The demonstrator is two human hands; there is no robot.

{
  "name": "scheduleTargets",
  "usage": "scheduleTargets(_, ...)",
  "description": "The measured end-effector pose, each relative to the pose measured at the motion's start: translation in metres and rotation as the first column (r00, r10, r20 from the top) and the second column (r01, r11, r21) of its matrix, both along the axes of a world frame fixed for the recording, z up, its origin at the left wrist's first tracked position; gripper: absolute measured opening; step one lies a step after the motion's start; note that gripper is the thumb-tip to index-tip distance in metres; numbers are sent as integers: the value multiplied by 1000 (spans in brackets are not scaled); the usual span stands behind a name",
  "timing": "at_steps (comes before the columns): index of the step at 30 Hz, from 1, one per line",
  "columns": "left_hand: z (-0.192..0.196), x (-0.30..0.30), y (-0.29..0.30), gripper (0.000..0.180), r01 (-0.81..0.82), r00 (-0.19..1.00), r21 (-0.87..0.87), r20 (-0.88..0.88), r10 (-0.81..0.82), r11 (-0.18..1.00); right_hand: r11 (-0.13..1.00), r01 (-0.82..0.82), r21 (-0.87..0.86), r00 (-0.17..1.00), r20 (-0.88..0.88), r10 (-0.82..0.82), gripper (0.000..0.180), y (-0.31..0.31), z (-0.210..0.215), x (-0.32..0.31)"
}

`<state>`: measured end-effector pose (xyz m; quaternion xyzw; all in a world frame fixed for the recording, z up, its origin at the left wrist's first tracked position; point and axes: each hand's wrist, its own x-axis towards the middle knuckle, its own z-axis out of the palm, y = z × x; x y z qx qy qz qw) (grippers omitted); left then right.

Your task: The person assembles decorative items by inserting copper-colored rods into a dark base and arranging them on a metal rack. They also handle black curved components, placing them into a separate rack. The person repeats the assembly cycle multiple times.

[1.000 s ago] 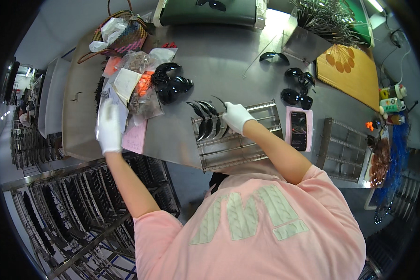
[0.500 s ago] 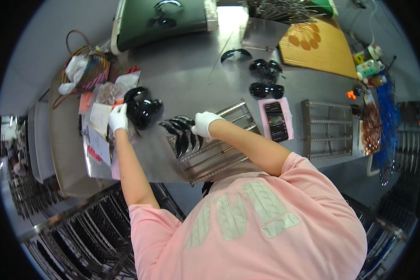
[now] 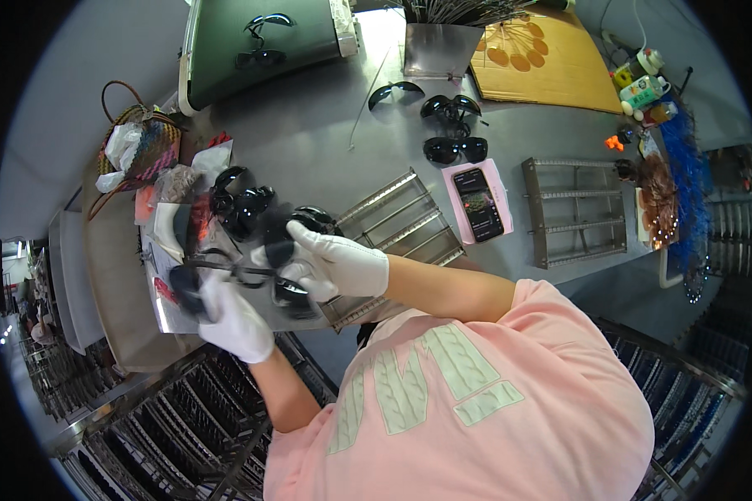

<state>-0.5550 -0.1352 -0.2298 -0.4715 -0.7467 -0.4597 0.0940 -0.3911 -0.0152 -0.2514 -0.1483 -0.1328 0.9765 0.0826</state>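
Between my white-gloved hands are dark, glossy sunglasses, smeared by motion. My left hand (image 3: 236,321) is closed at their left end, on a dark lens (image 3: 189,290). My right hand (image 3: 342,260) is closed around the other side, near another dark lens (image 3: 294,298) and a blurred dark piece; I cannot tell if these all belong to one pair. Just beyond my hands, a heap of black glossy sunglasses (image 3: 241,200) lies on the metal table. A metal slotted rack (image 3: 409,219) sits beside my right wrist, partly hidden by my forearm.
A phone (image 3: 479,204) on a pink pad lies right of the rack, with a second metal rack (image 3: 578,213) farther right. More sunglasses (image 3: 455,150) lie behind the phone. A green conveyor belt (image 3: 217,63) is at the back left, a woven basket (image 3: 146,142) at the left.
My left hand has come from the heap toward me, now with sunglasses. My right hand has moved left off the rack. The curved dark pieces on the rack no longer show there. The view has shifted slightly.
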Motion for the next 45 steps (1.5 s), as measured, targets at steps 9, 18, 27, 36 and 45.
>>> scheduleTargets(9,-18,38,-23,27,265,749,38,621,-231,963,175,88,981,951,-31,-307,18,-11,6,16)
scheduleTargets(18,-20,16,-50,42,46,608,-78,793,35,996,489,-300,819,753,518,-405,33,55,-101,50)
scheduleTargets(27,-25,31,-57,41,32,621,-117,780,72,993,40,-763,645,548,679,-489,35,53,-83,11)
scheduleTargets(36,-26,39,-46,34,48,620,-113,782,59,992,21,-865,501,423,752,-506,28,50,-82,-12)
scheduleTargets(45,-4,46,-45,14,489,383,86,873,-302,868,380,-640,667,685,720,-109,56,61,-17,37)
